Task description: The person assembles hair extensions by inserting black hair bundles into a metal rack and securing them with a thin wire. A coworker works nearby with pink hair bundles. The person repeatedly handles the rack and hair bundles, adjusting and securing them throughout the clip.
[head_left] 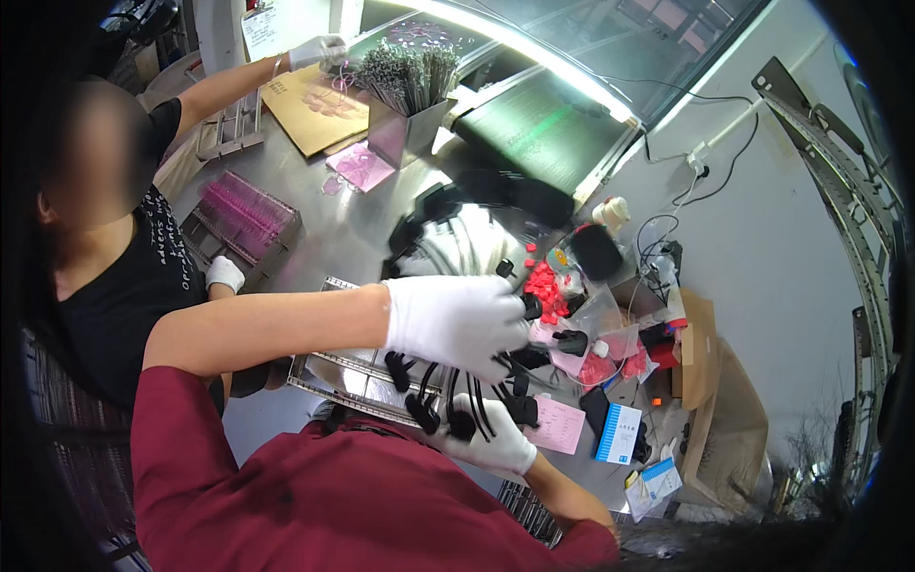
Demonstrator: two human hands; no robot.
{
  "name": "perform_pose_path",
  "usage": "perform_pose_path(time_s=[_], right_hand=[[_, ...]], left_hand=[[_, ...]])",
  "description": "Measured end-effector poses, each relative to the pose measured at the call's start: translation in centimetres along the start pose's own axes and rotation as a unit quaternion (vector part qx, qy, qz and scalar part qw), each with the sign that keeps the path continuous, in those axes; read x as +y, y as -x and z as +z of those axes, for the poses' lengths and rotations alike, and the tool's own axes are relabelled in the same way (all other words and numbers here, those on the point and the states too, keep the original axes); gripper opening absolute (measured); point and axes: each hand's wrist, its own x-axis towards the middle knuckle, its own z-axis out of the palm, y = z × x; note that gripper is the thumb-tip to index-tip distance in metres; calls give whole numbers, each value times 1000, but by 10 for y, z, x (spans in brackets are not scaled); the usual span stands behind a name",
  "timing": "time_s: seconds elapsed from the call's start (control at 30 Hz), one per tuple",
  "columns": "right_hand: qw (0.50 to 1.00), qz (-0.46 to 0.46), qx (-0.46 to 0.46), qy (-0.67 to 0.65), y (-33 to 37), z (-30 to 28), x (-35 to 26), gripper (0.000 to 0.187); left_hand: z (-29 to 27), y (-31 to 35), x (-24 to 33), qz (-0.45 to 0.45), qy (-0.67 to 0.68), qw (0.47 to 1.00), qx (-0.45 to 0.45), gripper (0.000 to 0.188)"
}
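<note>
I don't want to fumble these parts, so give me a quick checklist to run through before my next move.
1. Gloves on both hands: ok, left hand and right hand wear white ones.
2. Black corded parts in the right hand: ok, they appear bunched in it.
3. Left hand's grip: cannot tell, its fingertips are partly hidden among dark parts.
4. Small red pieces tidy: not ok, they lie in a loose pile beyond the left hand.
5. Co-worker's near hand clear of yours: ok, it is apart, off to the left.
</note>
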Motion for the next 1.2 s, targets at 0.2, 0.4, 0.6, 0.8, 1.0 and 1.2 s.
perform_pose_path(time_s=[0.2,0.4,0.6,0.8,1.0,1.2], right_hand=[[868,177,1,-464,8,5,4,46],[867,68,-109,-482,-36,36,26,42],[985,-38,54,160,3,13,20,32],[886,287,126,342,90,-33,164,53],[887,258,54,380,69,-25,196,54],[891,192,38,410,56,-20,211,22]], left_hand=[[-17,53,-19,-117,-56,984,123,54],[-21,18,4,-5,-99,995,30,23],[21,95,-18,-269,45,955,120,55],[27,102,-4,-380,80,891,234,49],[43,91,21,-298,69,934,185,58],[52,105,21,-332,90,918,197,59]])
